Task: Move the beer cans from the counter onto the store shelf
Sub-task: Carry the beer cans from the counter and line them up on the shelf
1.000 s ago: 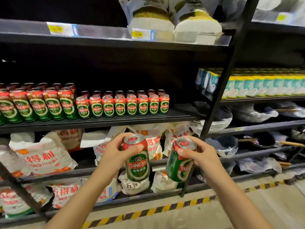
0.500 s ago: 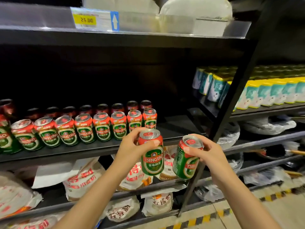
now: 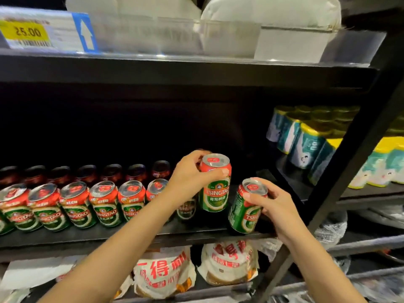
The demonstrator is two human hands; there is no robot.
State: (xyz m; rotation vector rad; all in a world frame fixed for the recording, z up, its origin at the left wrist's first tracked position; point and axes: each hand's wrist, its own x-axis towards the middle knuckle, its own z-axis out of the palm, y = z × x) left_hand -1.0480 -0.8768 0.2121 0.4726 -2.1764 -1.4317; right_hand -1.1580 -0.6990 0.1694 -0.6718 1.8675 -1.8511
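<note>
You are holding one beer can in each hand, up at the dark store shelf (image 3: 131, 234). Your left hand (image 3: 192, 178) is wrapping its grip round the red top part of the left can (image 3: 215, 189), with the thumb lying across the front. That can is standing straight up, over the shelf board, just beside the right end of the row of cans (image 3: 72, 204). You cannot tell if its bottom is touching the board.

Your right hand (image 3: 273, 204) is holding the right can (image 3: 247, 208) by its top rim and its side, with fingers curled round it. This can is tilting, its top leaning toward you and to the right. It is sitting at the front edge of the shelf, right of the left can and a little lower. The two cans are near each other but apart.

The row of cans is filling the left side of the shelf, red on top and green below, with more dark cans behind them. On the shelf above, a yellow price tag (image 3: 26, 32) is reading 25.00, next to a white arrow on blue. White bags (image 3: 269, 12) are sitting up there too. Below the cans, bags with red letters (image 3: 164, 272) are lying on a lower shelf. To the right, past a slanting black post (image 3: 360, 154), yellow and teal packs (image 3: 310, 147) are lined up.
</note>
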